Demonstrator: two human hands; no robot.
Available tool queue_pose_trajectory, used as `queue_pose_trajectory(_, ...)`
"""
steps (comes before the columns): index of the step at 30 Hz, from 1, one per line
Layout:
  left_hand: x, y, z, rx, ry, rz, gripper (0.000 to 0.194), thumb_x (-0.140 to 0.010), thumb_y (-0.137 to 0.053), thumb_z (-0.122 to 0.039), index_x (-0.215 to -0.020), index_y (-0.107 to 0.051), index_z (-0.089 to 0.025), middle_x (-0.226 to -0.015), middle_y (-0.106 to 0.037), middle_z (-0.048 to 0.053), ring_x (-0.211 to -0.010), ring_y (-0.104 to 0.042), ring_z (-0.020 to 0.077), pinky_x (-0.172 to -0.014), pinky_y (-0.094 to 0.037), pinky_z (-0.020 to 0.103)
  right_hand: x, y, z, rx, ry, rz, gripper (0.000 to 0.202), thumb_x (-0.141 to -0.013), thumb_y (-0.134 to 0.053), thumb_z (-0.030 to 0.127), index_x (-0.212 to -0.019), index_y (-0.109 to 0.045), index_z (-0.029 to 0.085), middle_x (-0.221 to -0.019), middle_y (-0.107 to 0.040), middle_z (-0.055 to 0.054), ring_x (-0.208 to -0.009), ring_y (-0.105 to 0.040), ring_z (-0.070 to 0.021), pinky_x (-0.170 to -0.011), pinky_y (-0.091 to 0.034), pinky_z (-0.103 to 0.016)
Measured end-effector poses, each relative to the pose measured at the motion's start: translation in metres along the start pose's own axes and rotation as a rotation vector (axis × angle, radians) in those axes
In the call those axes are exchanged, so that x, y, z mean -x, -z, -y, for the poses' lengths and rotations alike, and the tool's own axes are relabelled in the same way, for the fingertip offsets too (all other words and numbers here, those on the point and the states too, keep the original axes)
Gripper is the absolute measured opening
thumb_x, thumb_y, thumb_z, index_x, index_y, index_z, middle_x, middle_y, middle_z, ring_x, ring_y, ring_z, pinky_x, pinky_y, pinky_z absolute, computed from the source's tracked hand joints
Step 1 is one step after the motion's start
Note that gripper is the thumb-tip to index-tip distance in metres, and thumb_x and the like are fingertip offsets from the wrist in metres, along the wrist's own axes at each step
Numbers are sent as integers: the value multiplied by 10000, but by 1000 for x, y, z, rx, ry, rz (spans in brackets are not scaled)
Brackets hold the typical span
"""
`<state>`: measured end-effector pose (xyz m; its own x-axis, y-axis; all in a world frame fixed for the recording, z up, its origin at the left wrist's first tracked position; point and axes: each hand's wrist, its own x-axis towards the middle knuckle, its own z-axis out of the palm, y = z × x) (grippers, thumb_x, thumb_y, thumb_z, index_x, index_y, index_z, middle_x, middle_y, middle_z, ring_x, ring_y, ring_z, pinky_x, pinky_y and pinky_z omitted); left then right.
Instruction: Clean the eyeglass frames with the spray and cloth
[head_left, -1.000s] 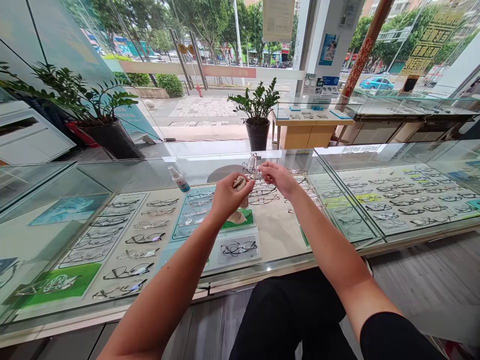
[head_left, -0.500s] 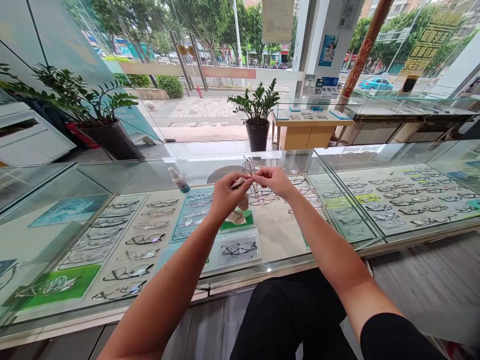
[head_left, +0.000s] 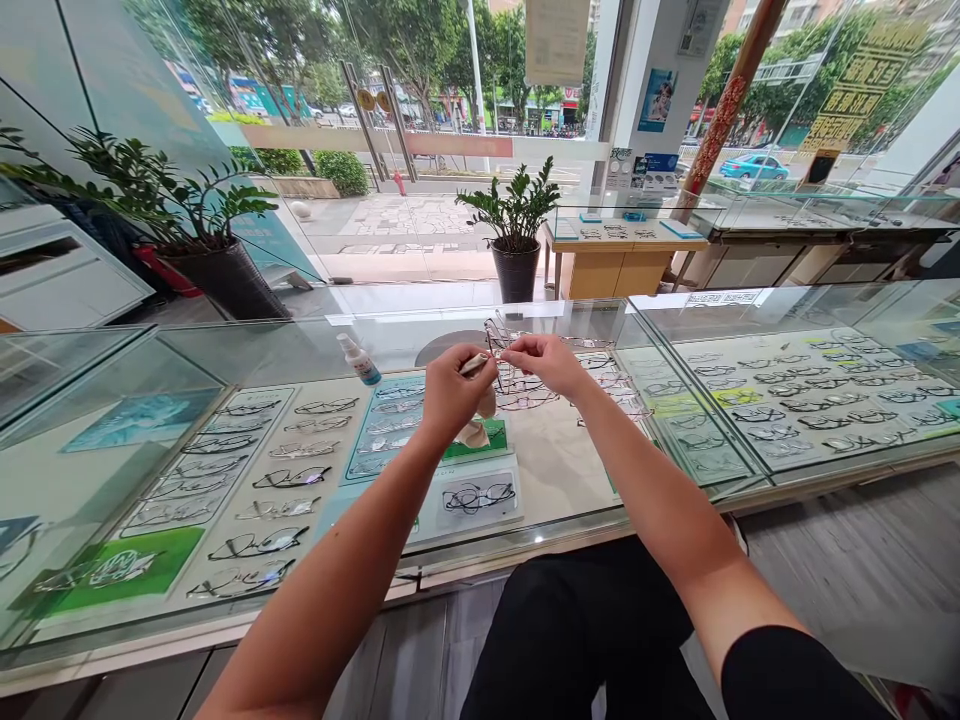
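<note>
Above the glass counter my left hand is closed on a pale cleaning cloth, whose loose end hangs below the fingers. My right hand pinches a thin-rimmed pair of eyeglasses close to the left fingertips. The frame stands up above both hands, and its lower part is partly hidden by the fingers. Whether the left fingers also grip the glasses is hard to make out. Under the hands, a green card lies in the display, with dark eyeglasses on a pale tray in front of it.
Rows of eyeglasses lie inside the glass display case. A spray bottle stands on the counter to the left. Beyond the counter are a potted plant and a second display table.
The eyeglasses have shifted slightly left and turned between my fingers. My left hand has drawn back a little to the left; the right hand has hardly moved.
</note>
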<state>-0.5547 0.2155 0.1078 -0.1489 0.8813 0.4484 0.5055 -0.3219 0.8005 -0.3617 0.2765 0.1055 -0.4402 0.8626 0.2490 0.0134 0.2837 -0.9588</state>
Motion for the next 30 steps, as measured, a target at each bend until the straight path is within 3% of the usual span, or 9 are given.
queue_pose_trajectory(9,0,-1,6,-29,-24,-62,160,-879,-719,-362,-861,-766,-210,-794,-752,28,-773,-681,203,-738,-521,332,-1,2,2,16,-30,-75,400,-800,-908,571,-878,-795,195,-713,-629,9,-691,-517,-152,-666,-426,-314)
queue_pose_trajectory(14,0,-3,8,-15,-58,-99,124,-873,-729,-331,-832,-763,-220,-775,-754,24,-736,-663,196,-707,-513,333,-1,5,1,84,-47,-101,329,-803,-888,510,-890,-801,204,-708,-623,8,-679,-501,-155,-639,-401,-314)
queue_pose_trajectory(30,1,-3,8,-24,-108,-105,82,-893,-730,-274,-836,-761,-224,-822,-764,33,-763,-663,198,-748,-522,351,-3,7,-5,112,-88,-161,197,-791,-800,396,-844,-767,209,-763,-666,-10,-720,-553,-170,-682,-448,-329)
